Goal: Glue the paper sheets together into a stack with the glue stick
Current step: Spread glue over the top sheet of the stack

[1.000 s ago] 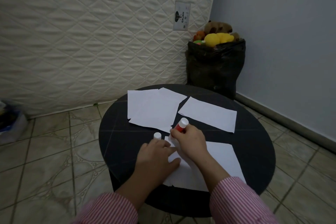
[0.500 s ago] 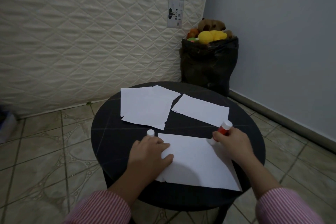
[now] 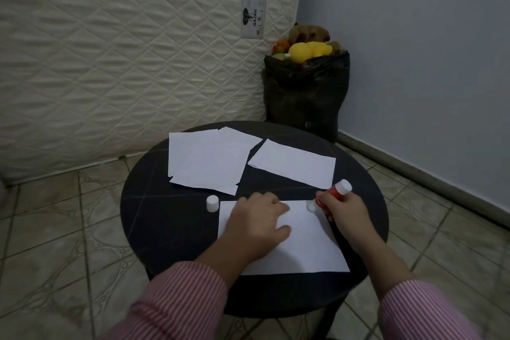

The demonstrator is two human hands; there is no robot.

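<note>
We take the near sheet [image 3: 303,240], lying at the front of the round black bench [image 3: 154,218], as our landmark. The left hand [image 3: 256,226] rests on it with fingers spread flat and gripping nothing; we judge this pins the paper so it cannot slide under the rubbing stroke. At the sheet's far right corner the right hand [image 3: 345,212] has its grip closed around the red glue stick [image 3: 335,193], fingers curled about the barrel. The stick is tilted, its white base pointing up and away and its glue end touching or just above the corner, which we read as glue being laid along the far edge. Working at the edges, with the holding hand in the middle, keeps the palm off the glued band.

Just beside the sheet's far left corner the white cap [image 3: 212,203] stands upright on the bench, within reach for closing the stick. Beyond the sheet, on the left, lies a loose pile of sheets [image 3: 209,160], overlapping and askew; beyond it, on the right, lies a single sheet [image 3: 295,165], apart from the pile. We judge these await stacking, so the task appears to be at an early stage.
</note>
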